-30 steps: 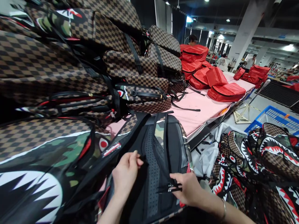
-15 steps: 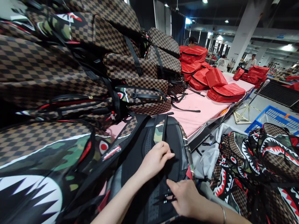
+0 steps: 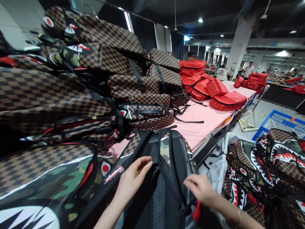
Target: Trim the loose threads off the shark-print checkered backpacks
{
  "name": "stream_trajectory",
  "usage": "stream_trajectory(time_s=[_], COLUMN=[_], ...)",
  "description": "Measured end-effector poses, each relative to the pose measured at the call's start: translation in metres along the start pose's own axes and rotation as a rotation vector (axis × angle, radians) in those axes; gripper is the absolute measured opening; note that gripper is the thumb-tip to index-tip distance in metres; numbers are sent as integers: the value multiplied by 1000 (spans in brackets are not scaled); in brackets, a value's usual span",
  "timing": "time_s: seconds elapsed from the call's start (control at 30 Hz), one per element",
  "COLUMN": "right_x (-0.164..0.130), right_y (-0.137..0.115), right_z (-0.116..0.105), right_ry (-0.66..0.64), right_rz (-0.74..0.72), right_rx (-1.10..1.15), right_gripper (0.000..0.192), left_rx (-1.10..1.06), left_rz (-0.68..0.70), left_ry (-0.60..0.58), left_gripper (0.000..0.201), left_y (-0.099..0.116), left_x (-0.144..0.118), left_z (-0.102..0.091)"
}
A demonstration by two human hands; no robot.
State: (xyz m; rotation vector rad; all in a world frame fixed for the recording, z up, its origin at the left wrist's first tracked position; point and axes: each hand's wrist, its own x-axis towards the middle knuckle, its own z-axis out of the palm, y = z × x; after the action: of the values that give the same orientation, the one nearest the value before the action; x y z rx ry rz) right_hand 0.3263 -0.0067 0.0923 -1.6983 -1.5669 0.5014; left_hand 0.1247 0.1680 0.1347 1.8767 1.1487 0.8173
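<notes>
My left hand [image 3: 133, 179] and right hand [image 3: 201, 190] rest open, apart, on the black mesh-backed camouflage backpack [image 3: 164, 178]; I'd probably smooth its straps flat.

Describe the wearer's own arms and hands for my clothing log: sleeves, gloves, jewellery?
Both forearms are bare as far as the picture shows, with no sleeve edge in view. The left hand has no glove, ring or watch that shows. The right hand is also ungloved; a thin silver-coloured bangle circles its wrist.
</notes>
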Motion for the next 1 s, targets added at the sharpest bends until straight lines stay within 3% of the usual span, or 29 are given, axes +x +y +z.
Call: stream_trajectory(time_s=[0.13,0.27,0.37,0.47,0.63,0.77,0.87,1.0], right_x=[52,100,118,122,119,123,131,147], right_y=[44,80,87,84,86,94,98,100], right_z=[-12,-1,20,39,43,30,21,12], right_ry=[255,348,398,426,417,390,387,359], right_rz=[179,248,291,299,299,320,340,299], right_rx=[118,126,128,125,117,87,61,37], right_gripper=[32,36,39,37,33,30,26,25], left_rx=[192,419,549,628,767,752,667,482], left_rz=[95,316,465,514,490,466,394,199], left_ry=[-8,-34,-103,-165,-256,-360,-349,-282], left_gripper=[38,33,27,22,26,21,22,31], left_y=[-3,7,20,31,36,35,31,20], left_x=[3,16,39,72,123,140,147,160], left_z=[8,25,45,66,93,106,108,107])
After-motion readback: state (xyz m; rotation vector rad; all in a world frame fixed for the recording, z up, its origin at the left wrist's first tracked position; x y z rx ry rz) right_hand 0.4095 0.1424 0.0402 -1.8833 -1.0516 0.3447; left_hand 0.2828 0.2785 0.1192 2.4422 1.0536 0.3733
